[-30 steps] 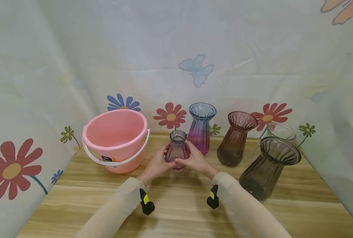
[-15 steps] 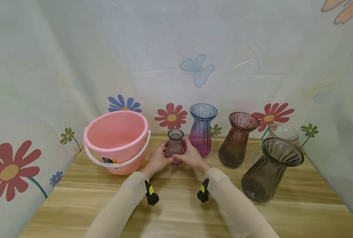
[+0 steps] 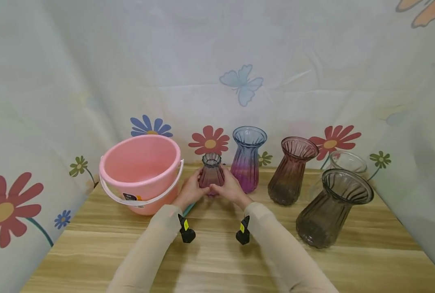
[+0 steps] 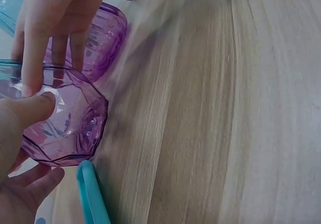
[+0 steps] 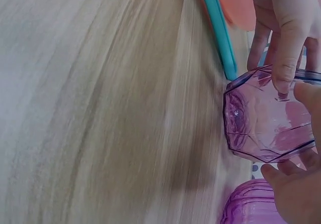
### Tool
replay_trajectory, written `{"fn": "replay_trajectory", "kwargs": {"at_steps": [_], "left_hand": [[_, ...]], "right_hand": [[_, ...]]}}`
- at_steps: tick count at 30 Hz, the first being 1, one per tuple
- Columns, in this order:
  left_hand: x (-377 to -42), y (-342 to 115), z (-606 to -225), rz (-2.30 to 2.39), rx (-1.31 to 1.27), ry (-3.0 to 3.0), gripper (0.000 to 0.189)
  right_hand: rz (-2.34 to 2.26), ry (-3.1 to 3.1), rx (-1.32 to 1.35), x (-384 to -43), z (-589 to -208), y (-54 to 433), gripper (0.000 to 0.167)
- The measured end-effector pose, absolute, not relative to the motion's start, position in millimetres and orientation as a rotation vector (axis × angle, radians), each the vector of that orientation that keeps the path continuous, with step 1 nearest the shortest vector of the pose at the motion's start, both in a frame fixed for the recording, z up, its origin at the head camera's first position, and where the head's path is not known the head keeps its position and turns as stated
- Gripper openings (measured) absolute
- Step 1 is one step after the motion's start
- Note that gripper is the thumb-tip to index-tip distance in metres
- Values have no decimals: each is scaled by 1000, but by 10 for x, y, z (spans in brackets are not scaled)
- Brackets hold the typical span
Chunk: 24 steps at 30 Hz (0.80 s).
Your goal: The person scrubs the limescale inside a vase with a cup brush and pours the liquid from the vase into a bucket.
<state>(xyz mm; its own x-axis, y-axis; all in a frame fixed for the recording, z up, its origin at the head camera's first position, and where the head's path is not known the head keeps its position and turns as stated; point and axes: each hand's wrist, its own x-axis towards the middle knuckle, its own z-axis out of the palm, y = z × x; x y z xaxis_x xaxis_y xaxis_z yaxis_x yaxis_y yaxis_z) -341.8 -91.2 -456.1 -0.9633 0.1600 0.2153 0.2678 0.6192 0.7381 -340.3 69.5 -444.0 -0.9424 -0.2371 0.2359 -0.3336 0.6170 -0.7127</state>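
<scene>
Small purple glass vase (image 3: 212, 176) is gripped from both sides by left hand (image 3: 192, 189) and right hand (image 3: 233, 189). It is held upright between pink bucket (image 3: 159, 191) and blue-pink vase (image 3: 247, 162); teal object (image 4: 92, 194) is seen just beside its base. Contact with wooden table (image 3: 217, 256) can't be told

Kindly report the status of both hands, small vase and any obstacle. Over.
Left hand, right hand: holding small vase. Upright. Teal thing near its base, possibly obstacle.
</scene>
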Motion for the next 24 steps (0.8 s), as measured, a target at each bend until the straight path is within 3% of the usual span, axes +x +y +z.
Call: {"fn": "replay_trajectory", "kwargs": {"at_steps": [10, 19, 24], "left_hand": [[-3256, -870, -4455, -1088, -381, -2710, 92], [-2977, -809, -4232, -889, -527, -2409, 89], [-2925, -636, -4119, -763, -736, -2204, 81]], "right_hand": [[1115, -2664, 660, -3209, -4353, 832, 80], [1076, -2424, 555, -2957, -4248, 1132, 42], [1122, -2348, 373, -2978, -4162, 1366, 36]]}}
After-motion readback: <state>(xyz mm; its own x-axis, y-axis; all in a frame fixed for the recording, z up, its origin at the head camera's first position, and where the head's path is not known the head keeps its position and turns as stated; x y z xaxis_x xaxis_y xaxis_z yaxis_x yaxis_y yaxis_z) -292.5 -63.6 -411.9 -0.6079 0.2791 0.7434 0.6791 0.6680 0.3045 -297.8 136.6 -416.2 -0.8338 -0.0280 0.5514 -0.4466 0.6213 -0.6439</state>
